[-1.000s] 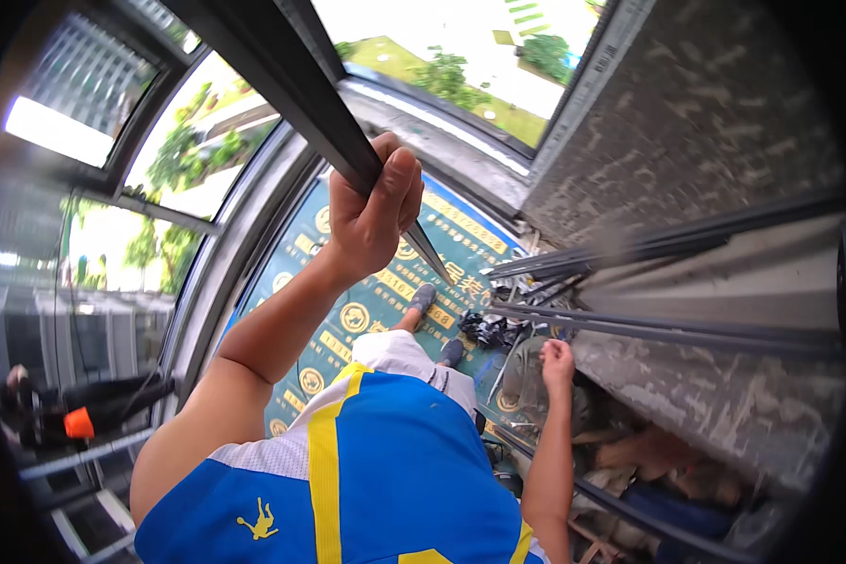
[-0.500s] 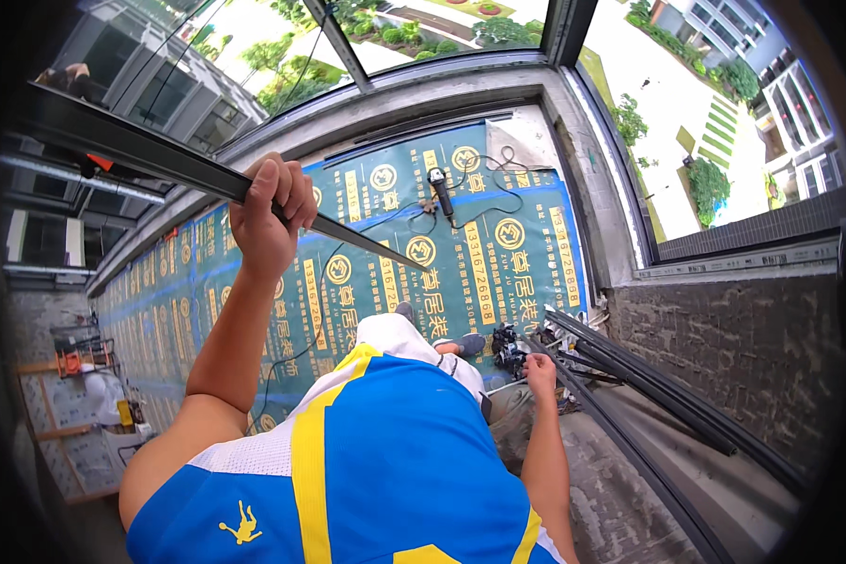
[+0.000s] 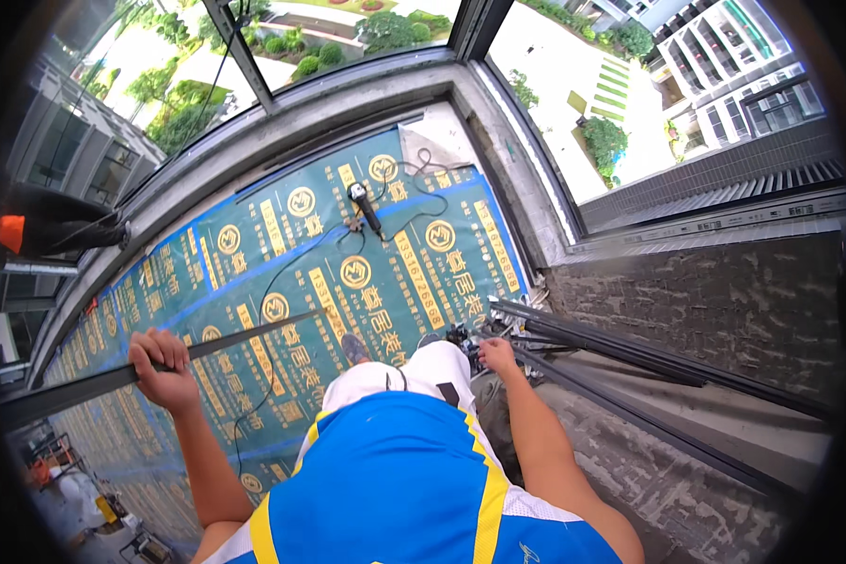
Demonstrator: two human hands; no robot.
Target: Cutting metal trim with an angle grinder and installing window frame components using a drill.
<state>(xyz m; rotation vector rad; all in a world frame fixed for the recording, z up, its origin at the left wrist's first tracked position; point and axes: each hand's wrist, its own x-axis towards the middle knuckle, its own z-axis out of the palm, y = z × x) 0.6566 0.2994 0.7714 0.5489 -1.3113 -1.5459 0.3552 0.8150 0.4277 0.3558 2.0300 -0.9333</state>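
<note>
My left hand is closed around a long dark metal profile. The profile slants across the left side, one end over the green floor sheeting, the other running out at the left rim. My right hand is low by my right knee, fingers pinched together. Beside its fingertips lies a cluster of small dark and silvery parts, too jumbled to tell apart. Whatever those fingers hold is hidden. Close to that hand, a dark bar and a bundle of black metal profiles stretch away to the right.
An angle grinder lies on the printed green floor sheeting, its black cord looping around it. Large window frames rise ahead above a concrete sill. Another person's dark-clothed legs show at far left. Tools stand at lower left.
My left hand has lowered and moved left with the profile, which now lies flatter across the view. My right hand stays by the small parts. The view has turned, and another person's legs now show.
</note>
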